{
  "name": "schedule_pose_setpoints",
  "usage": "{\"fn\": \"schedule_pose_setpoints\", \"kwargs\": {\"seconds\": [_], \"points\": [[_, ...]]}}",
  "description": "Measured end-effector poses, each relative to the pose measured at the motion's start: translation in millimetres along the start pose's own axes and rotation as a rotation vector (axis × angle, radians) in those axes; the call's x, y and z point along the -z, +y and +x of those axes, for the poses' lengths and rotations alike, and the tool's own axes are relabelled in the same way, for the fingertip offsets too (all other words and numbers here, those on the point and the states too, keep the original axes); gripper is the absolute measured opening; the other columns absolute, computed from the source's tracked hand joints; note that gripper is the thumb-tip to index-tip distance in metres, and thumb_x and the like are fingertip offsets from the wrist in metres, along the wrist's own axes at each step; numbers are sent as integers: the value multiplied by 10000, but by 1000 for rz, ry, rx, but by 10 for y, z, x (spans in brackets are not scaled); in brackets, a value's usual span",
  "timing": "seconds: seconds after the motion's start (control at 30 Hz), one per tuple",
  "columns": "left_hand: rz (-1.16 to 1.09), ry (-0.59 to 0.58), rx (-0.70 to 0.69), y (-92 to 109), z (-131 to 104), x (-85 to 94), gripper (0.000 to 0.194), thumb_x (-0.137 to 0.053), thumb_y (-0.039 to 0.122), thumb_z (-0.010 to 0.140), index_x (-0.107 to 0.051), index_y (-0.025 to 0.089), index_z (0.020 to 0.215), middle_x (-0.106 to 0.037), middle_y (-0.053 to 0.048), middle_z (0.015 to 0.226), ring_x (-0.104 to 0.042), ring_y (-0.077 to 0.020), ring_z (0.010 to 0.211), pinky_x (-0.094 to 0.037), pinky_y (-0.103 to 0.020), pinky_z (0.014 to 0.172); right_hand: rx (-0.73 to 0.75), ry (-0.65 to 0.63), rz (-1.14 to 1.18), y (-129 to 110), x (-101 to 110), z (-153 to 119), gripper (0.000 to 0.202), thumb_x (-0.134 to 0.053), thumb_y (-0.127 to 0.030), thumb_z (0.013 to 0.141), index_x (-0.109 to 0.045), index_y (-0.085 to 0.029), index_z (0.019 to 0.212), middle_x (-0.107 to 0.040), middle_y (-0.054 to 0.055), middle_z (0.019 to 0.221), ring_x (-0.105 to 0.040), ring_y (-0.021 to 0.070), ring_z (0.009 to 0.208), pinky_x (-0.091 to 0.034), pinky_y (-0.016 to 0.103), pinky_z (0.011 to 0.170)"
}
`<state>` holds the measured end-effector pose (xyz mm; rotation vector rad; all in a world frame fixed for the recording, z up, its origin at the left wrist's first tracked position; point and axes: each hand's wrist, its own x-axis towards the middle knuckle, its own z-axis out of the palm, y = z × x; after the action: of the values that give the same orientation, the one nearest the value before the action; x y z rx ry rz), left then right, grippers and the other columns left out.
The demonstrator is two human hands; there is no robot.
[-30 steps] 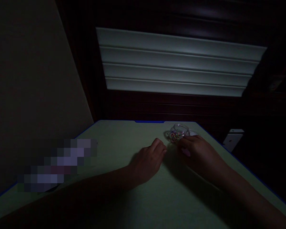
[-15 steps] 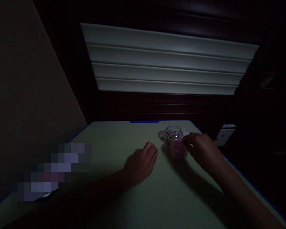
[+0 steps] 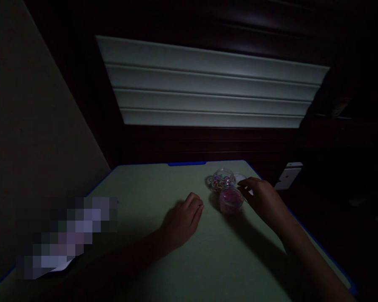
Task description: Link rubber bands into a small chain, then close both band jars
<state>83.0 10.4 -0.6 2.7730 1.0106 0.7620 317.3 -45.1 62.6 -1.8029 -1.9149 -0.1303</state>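
Note:
My left hand (image 3: 184,220) rests over the middle of the table with its fingers curled into a pinch. Whatever it may hold is too small and dark to make out. To the right, my right hand (image 3: 264,199) is beside a clear jar with pink contents (image 3: 231,203), its thumb and forefinger slightly apart and nothing visible between them. Just behind that jar stands a second clear, round jar of small multicoloured rings (image 3: 223,180), without a lid on it. A whitish round lid-like piece (image 3: 240,178) lies behind my right fingertips, partly hidden by them.
The pale table (image 3: 151,180) has a blue edge. At its left lies a pixelated, blurred-out object (image 3: 72,239). Beyond the table is a dark wooden panel with pale slats (image 3: 208,92). A white box (image 3: 289,176) is past the right edge. The room is dim.
My right fingers have come off the rim of the pink jar, slightly apart now. The left hand keeps its pinch. The whole view has shifted a little.

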Motion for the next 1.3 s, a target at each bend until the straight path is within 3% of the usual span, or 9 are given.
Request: {"fn": "schedule_pose_setpoints", "kwargs": {"seconds": [0.2, 0.3, 0.47, 0.67, 0.77, 0.97, 1.3], "points": [[-16, -10, 21, 16, -2, 28, 235, -257, 254, 941, -485, 204, 912, -493, -25, 937, -531, -138, 810, -449, -271, 769, -83, 41, 106, 67, -72, 106, 365, -476, -362, 842, -582, -116, 1089, -635, 100, 972, -603, 175, 773, -464, 277, 667], [-13, -16, 25, 22, -5, 38, 241, -269, 249, 937, -506, 209, 911, -500, -24, 934, -536, -137, 806, -450, -265, 762, -69, 20, 74, 29, -89, 252, 429, -484, -416, 833, -557, -106, 1121, -606, 124, 1047, -595, 190, 858, -461, 289, 741], [-8, -31, 28, 35, -14, 56, 247, -285, 250, 933, -529, 216, 921, -509, -27, 939, -542, -139, 811, -448, -262, 759, -41, -78, -14, -82, -110, 604, 553, -539, -478, 781, -505, -110, 1193, -544, 160, 1152, -537, 238, 1021, -418, 323, 850], [41, -72, 13, 61, -20, 104, 261, -251, 257, 941, -507, 206, 926, -511, -26, 955, -537, -144, 790, -446, -276, 733, -77, -282, -144, -121, -275, 876, 688, -664, -515, 646, -522, -90, 1168, -518, 213, 1162, -505, 321, 1060, -415, 373, 829], [72, -92, -5, 64, -24, 120, 261, -244, 259, 943, -500, 209, 932, -513, -22, 956, -538, -147, 786, -443, -275, 721, -105, -354, -202, -111, -375, 915, 662, -670, -496, 653, -528, -90, 1155, -520, 206, 1157, -526, 300, 1026, -424, 370, 815], [79, -97, -1, 81, -33, 135, 247, -249, 264, 943, -489, 209, 959, -514, -19, 981, -554, -142, 787, -442, -260, 694, -158, -394, -288, -137, -426, 918, 375, -529, -404, 832, -531, -156, 1114, -537, 92, 1136, -545, 202, 951, -447, 407, 800], [-12, -8, 84, 27, -4, 160, 199, -313, 264, 928, -505, 214, 915, -521, -4, 978, -558, -118, 782, -418, -237, 700, -101, -304, -203, -157, -450, 862, 411, -555, -396, 814, -522, -153, 1143, -519, 108, 1167, -518, 228, 1015, -430, 417, 832]]}}
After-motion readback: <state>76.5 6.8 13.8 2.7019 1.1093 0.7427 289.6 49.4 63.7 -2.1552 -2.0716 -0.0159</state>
